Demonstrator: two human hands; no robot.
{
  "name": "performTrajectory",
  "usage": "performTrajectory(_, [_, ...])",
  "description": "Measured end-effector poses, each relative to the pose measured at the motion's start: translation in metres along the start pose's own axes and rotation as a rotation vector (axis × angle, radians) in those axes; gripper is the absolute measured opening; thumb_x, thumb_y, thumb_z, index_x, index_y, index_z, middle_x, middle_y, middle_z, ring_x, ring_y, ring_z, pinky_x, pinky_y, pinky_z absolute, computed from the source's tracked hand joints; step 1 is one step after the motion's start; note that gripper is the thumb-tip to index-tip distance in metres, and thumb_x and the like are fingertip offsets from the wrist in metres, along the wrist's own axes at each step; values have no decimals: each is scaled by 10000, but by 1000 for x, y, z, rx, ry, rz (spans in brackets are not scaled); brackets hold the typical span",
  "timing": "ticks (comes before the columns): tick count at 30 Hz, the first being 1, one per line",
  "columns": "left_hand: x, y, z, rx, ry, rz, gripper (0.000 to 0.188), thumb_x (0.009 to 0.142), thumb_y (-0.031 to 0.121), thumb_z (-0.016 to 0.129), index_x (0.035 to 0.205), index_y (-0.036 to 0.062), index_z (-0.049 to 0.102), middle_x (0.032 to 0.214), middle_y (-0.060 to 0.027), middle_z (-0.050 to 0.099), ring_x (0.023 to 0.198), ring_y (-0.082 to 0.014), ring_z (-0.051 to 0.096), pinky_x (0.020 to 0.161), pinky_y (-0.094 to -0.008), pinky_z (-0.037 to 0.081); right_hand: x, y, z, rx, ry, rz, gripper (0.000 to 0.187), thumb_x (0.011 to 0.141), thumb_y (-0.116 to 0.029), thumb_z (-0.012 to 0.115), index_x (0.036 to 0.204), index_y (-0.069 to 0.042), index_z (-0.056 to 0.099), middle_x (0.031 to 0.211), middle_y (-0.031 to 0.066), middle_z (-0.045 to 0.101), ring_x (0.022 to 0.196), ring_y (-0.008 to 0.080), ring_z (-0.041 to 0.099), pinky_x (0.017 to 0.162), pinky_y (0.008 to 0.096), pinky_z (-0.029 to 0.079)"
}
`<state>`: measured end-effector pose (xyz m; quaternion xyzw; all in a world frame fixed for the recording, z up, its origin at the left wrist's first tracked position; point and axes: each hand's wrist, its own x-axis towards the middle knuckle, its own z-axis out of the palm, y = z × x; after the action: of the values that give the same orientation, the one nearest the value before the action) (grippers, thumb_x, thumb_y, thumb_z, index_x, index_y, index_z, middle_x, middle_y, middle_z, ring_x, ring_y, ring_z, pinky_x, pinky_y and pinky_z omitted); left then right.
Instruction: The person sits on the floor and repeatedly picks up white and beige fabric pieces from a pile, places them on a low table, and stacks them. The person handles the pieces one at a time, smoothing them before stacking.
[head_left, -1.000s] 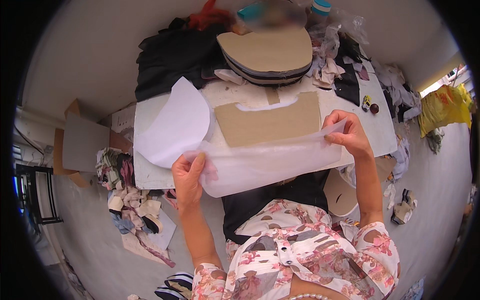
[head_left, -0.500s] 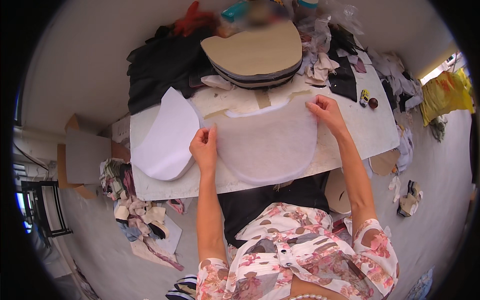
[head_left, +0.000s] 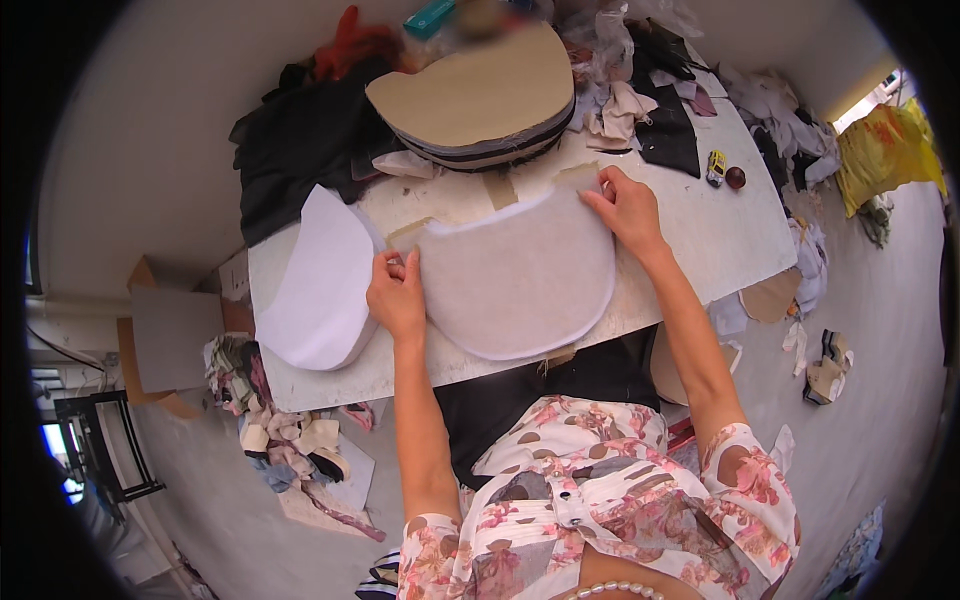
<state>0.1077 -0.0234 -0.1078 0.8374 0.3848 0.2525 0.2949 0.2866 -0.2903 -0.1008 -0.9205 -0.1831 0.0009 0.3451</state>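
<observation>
White translucent sheet (head_left: 520, 275) lies approx. flat on the bench (head_left: 710, 240), ctr. front, notch toward the far side, rounded edge close to the near edge. Tan board (head_left: 411, 231) is mostly under it; bits peek out at both upper corners.

L grip (head_left: 396, 290): thumb + fingertips pressed together, pinching sheet's upper L corner. R grip (head_left: 622, 212): thumb + index pinching upper R corner, a bit farther from the body than L. Both forearms reach in from the lower edge, sleeves floral (head_left: 750, 480).

Just L of L grip: thick white stack (head_left: 320, 285), curved outline, pointed top, approx. at the bench's L side. Beyond the sheet, far side: big tan-topped pile (head_left: 480, 95) w/ dark + light layers below; brown tape strip (head_left: 499, 190) on bench betw. pile & sheet. Black cloth (head_left: 300, 150) heaped L of pile, red item (head_left: 355, 50) behind it, teal box (head_left: 430, 18) nearby. R of pile: pale fabric scraps (head_left: 622, 115), clear plastic (head_left: 612, 45), black cloth strip (head_left: 668, 140).

Far R of bench: yellow toy car (head_left: 716, 168) next to dark red ball (head_left: 736, 177). Off the bench, R: yellow bag (head_left: 885, 155). Floor, L: mixed scraps (head_left: 300, 440), open carton (head_left: 140, 365) farther out.
</observation>
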Motion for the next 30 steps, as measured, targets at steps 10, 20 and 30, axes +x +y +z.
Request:
performTrajectory(10, [-14, 0, 2, 304, -276, 633, 588, 881, 424, 567, 1372, 115, 475, 1522, -143, 263, 1421, -357, 165, 1134, -555, 71, -35, -23, 22, -388, -149, -461, 659, 906, -503, 496, 1436, -132, 369, 1519, 187, 207, 1426, 371, 117, 1113, 600, 113])
performTrajectory(20, [-15, -3, 1, -34, -198, 570, 609, 884, 374, 580, 1393, 79, 422, 1514, -190, 248, 1402, -402, 188, 1121, -561, 107, 7, -60, -1, -14, 335, -581, 297, 725, -177, 749, 981, -72, 643, 1034, 118, 641, 995, 323, 588, 864, 413, 462])
performTrajectory(30, [4, 42, -12, -787, -131, 67, 260, 958, 206, 534, 1095, 7, 629, 1136, -159, 629, 1137, -274, 565, 934, -366, 452, 119, -134, 52, -64, 70, -609, 88, 733, -132, 682, 751, -54, 647, 769, 106, 627, 832, 306, 599, 720, 419, 479])
